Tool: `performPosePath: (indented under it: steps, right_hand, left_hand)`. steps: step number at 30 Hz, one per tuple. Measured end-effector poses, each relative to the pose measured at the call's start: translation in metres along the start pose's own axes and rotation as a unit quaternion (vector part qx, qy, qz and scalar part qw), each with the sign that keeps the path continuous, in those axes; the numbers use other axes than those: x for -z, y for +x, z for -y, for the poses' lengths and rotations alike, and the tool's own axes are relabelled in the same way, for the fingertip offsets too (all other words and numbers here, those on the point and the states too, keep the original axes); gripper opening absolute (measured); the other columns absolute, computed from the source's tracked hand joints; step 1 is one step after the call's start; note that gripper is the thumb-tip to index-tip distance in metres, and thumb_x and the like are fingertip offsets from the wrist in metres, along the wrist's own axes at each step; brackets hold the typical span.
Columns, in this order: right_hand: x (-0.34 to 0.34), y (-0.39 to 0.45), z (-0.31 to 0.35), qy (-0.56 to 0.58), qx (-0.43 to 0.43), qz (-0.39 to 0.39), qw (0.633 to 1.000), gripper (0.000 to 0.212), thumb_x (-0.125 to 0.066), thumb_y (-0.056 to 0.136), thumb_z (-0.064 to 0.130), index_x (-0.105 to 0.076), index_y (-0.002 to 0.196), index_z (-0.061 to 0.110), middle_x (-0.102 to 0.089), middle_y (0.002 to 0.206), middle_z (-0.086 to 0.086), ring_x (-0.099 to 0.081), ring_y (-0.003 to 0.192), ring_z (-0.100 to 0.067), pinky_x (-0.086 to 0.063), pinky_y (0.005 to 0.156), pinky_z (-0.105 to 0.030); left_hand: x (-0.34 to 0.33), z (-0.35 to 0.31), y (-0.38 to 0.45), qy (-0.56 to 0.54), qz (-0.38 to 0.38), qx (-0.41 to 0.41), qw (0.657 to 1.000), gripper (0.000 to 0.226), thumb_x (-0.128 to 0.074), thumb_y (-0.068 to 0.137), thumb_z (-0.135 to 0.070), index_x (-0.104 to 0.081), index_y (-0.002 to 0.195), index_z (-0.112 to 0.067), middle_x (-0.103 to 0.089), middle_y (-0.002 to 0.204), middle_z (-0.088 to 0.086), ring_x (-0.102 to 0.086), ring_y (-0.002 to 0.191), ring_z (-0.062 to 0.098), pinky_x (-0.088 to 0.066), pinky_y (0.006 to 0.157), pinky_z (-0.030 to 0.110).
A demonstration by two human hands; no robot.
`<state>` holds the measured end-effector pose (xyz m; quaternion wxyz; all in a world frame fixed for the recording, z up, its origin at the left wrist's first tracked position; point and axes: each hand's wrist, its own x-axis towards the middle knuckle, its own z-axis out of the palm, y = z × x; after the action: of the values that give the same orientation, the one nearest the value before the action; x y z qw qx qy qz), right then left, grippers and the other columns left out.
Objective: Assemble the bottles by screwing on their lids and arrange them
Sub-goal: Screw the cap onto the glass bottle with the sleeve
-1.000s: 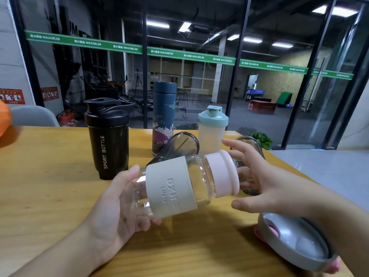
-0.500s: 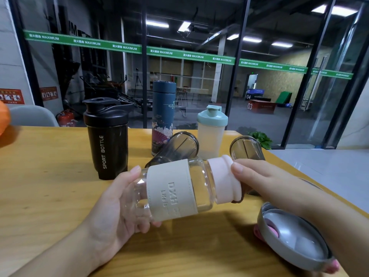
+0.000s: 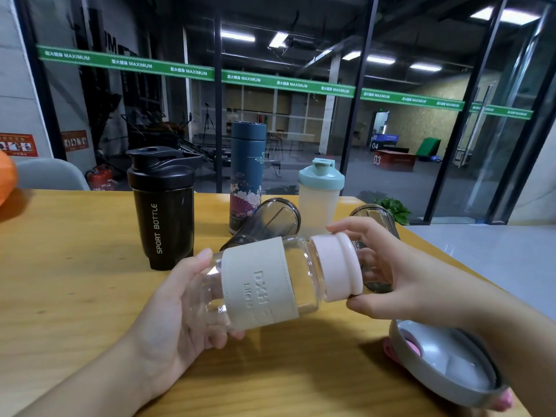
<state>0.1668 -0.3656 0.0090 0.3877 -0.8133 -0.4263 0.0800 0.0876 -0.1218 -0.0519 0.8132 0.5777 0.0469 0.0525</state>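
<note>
head | 3 capped bottles (image 3: 164, 206) upright | 2 smoky cups (image 3: 264, 224) | left fingers (image 3: 207, 335) grasp glass bottle (image 3: 261, 284) | right fingers (image 3: 346, 228) grasp pink lid (image 3: 337, 266)

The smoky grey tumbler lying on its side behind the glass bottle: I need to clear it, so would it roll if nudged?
Probably yes: the smoky grey tumbler is round, lies on its side on the smooth wooden table, and nothing visibly blocks it. It looks empty and thin-walled, so likely light. Its taper suggests it would curve rather than roll straight.
</note>
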Motion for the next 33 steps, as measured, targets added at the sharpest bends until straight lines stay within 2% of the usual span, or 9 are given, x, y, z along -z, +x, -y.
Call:
performPosePath:
  steps: [6,10,13,16,18,21,25,29,33]
  right_hand:
    - [0.0012,0.0026,-0.0066,-0.025,-0.022,-0.002,0.999,0.045,-0.059,0.069,0.057,-0.047,0.112,0.054,-0.066,0.103,0.01,-0.065,0.092,-0.01,-0.051,0.088,-0.039]
    - [-0.0005,0.0047,-0.0042,-0.061,-0.026,-0.029,0.997,0.021,-0.043,0.071,0.068,-0.057,0.079,0.054,-0.065,0.077,0.02,-0.062,0.074,-0.004,-0.045,0.073,-0.025]
    - [0.0001,0.0043,-0.004,-0.03,-0.04,-0.028,0.998,0.029,-0.042,0.067,0.073,-0.056,0.088,0.058,-0.066,0.088,0.026,-0.063,0.084,0.004,-0.047,0.081,-0.022]
    - [0.0008,0.0024,-0.0076,-0.008,-0.04,-0.003,0.999,0.08,-0.066,0.062,0.061,-0.025,0.13,0.06,-0.048,0.129,0.029,-0.053,0.112,0.01,-0.048,0.096,-0.025]
    - [0.0002,0.0015,-0.0082,-0.036,-0.025,0.019,0.999,0.097,-0.077,0.065,0.039,-0.013,0.133,0.062,-0.035,0.139,0.029,-0.048,0.119,0.01,-0.045,0.099,-0.022]
    - [-0.0005,0.0009,-0.0072,-0.068,-0.022,0.018,0.997,0.096,-0.075,0.072,0.013,-0.014,0.127,0.062,-0.038,0.135,0.024,-0.052,0.109,0.011,-0.044,0.089,-0.011]
    - [-0.001,0.001,-0.0031,-0.082,-0.012,-0.002,0.997,0.083,-0.071,0.074,0.006,-0.025,0.12,0.057,-0.05,0.113,0.021,-0.057,0.091,0.007,-0.044,0.079,-0.011]
    - [0.0025,0.0001,-0.0034,-0.04,-0.02,0.01,0.999,0.067,-0.073,0.067,0.035,-0.035,0.117,0.059,-0.057,0.117,0.014,-0.062,0.102,-0.006,-0.051,0.089,-0.024]
    - [0.0007,0.0024,-0.0072,-0.031,-0.055,0.013,0.998,0.055,-0.058,0.065,0.065,-0.045,0.117,0.052,-0.067,0.109,0.006,-0.065,0.1,-0.012,-0.049,0.094,-0.041]
  left_hand:
    - [0.0004,0.0016,0.0009,0.008,-0.012,0.013,1.0,0.066,-0.053,0.07,-0.053,-0.066,0.111,-0.003,-0.063,0.084,0.02,-0.055,0.051,0.032,-0.036,0.04,0.026]
    - [0.0014,0.0026,0.0011,0.017,-0.008,0.013,1.0,0.068,-0.051,0.072,-0.054,-0.065,0.113,-0.002,-0.063,0.084,0.02,-0.055,0.052,0.032,-0.037,0.041,0.026]
    - [0.0019,0.0022,0.0014,0.017,-0.006,0.015,1.0,0.067,-0.048,0.071,-0.055,-0.068,0.11,-0.005,-0.063,0.085,0.02,-0.054,0.054,0.032,-0.036,0.043,0.028]
    - [0.0015,0.0013,0.0015,0.007,-0.007,0.008,1.0,0.058,-0.05,0.071,-0.053,-0.073,0.102,-0.009,-0.065,0.082,0.019,-0.054,0.051,0.033,-0.036,0.041,0.027]
    - [0.0012,0.0011,0.0013,0.005,-0.005,0.005,1.0,0.055,-0.05,0.071,-0.052,-0.075,0.097,-0.011,-0.066,0.08,0.018,-0.054,0.05,0.033,-0.037,0.039,0.026]
    - [0.0013,0.001,0.0003,0.009,-0.004,0.008,1.0,0.056,-0.05,0.07,-0.053,-0.075,0.097,-0.011,-0.066,0.08,0.018,-0.054,0.051,0.032,-0.037,0.04,0.026]
    - [-0.0002,-0.0003,-0.0003,0.01,0.002,0.008,1.0,0.054,-0.048,0.071,-0.052,-0.076,0.095,-0.012,-0.065,0.076,0.016,-0.054,0.051,0.032,-0.036,0.04,0.026]
    - [-0.0002,0.0004,-0.0002,0.009,-0.004,0.007,1.0,0.057,-0.05,0.07,-0.052,-0.074,0.098,-0.008,-0.064,0.075,0.016,-0.054,0.05,0.032,-0.035,0.04,0.026]
    - [0.0009,0.0015,0.0003,0.016,-0.005,0.011,1.0,0.062,-0.05,0.07,-0.054,-0.072,0.103,-0.007,-0.064,0.08,0.018,-0.054,0.053,0.032,-0.036,0.041,0.027]
